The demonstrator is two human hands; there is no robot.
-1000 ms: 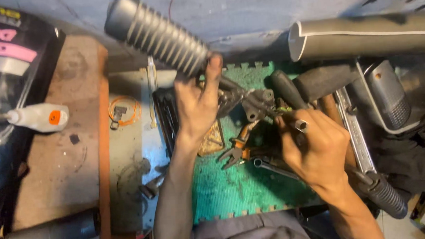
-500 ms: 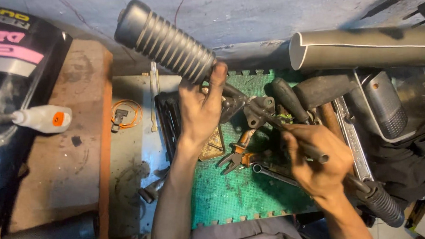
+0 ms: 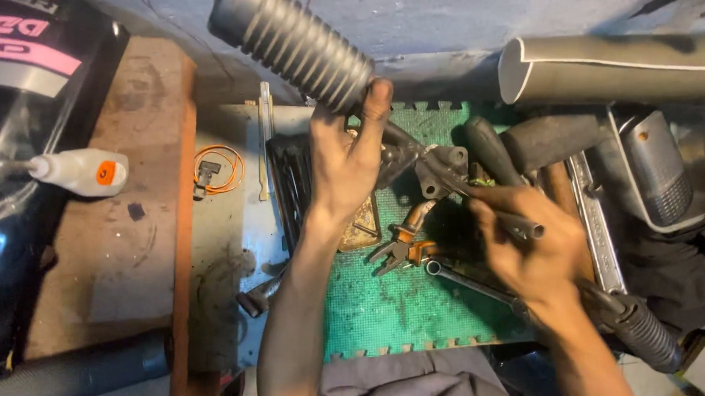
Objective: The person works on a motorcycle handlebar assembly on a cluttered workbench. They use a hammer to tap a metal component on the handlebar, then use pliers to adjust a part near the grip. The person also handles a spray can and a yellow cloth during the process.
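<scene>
Left hand: the left hand (image 3: pixel 349 162) reaches up over the green foam mat with toothed edges (image 3: pixel 391 316); its fingers (image 3: pixel 373 108) are curled round the lower end of the grey ribbed rubber sleeve (image 3: pixel 292 44), the thumb side lying against the metal just below it.
Ribbed sleeve: it slants from the upper left down toward the middle, raised above the counter (image 3: pixel 123 266), its open round end pointing up and left.
Metal part: a dark metal bracket with round holes (image 3: pixel 440 173) sits just below the sleeve, between the two hands and above the mat.
Right hand: the right hand (image 3: pixel 532 249) is blurred; its fingers (image 3: pixel 490 207) are closed round a dark steel bar-shaped tool (image 3: pixel 523 225), whose tip points up and left to the bracket.
Mat: orange-handled pliers (image 3: pixel 403 247) lie open-jawed on it just below the bracket; a steel ring spanner (image 3: pixel 465 280) lies beside them, partly under the right hand.
Left side: a white plastic squeeze bottle with an orange label (image 3: pixel 82 172) lies on its side on the brown wooden board, well apart from the hands; an orange wire loop (image 3: pixel 221 169) lies between bottle and mat.
Right side: a rolled grey sheet (image 3: pixel 619 63) lies across the top; a black rubber-handled grip (image 3: pixel 641 335) lies near the right wrist.
</scene>
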